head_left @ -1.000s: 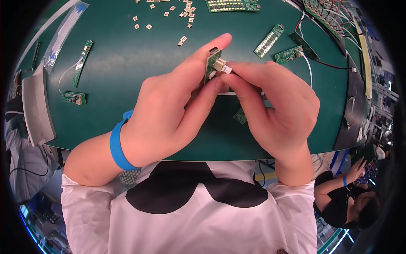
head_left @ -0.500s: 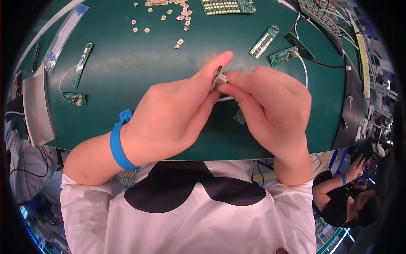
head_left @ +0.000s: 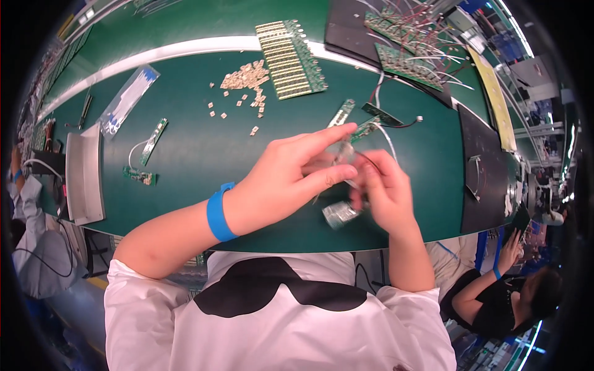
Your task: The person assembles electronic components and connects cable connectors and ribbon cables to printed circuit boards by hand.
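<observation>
My left hand (head_left: 288, 167), a blue band around its wrist, has thumb and fingers closed around a small circuit board (head_left: 344, 150), smeared by motion and mostly hidden. Close on its right, my right hand (head_left: 388, 191) has its fingers bent together, also partly blurred. A thin dark wire (head_left: 370, 161) shows along those fingers. What they pinch cannot be made out. Just below the hands is a second small board (head_left: 340, 214), pale and blurred. Whether it hangs or lies on the green table (head_left: 204, 191) is unclear.
Beyond the hands lie green boards (head_left: 365, 128), a pile of small beige connectors (head_left: 247, 77) and a board panel (head_left: 289, 62). Wired boards (head_left: 408, 65) sit at the far right. A cabled board pair (head_left: 148, 148) and a bag of cable ties (head_left: 130, 99) lie left. Another person (head_left: 495, 290) works at right.
The view has tilted up, showing more of the table's far side. My right hand has drawn back from the white connector on the board, and a blurred second board now shows below my hands.
</observation>
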A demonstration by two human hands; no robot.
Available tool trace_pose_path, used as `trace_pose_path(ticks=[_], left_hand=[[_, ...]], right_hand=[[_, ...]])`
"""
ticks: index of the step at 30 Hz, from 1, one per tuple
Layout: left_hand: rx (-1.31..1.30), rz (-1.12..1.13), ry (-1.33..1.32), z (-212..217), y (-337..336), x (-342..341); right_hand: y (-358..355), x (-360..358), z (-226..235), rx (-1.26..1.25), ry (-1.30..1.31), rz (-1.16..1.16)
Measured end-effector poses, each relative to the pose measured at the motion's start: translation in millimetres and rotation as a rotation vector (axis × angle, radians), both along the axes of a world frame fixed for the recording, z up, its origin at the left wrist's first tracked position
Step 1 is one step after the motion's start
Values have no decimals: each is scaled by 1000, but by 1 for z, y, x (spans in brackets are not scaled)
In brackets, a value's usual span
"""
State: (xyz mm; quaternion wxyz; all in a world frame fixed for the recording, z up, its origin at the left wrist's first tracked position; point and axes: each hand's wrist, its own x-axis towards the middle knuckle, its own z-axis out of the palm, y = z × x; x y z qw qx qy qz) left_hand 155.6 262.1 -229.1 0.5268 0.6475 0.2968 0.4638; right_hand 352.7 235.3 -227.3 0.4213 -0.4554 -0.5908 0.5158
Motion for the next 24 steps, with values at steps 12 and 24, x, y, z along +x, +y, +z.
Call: trace_pose_path(ticks=[12,24], left_hand=[[522,270,961,-32,86,58],[-282,205,183,19,44,22]], right_hand=[[24,363,4,-164,127,-881],[38,259,33,314,-1376,-1151]])
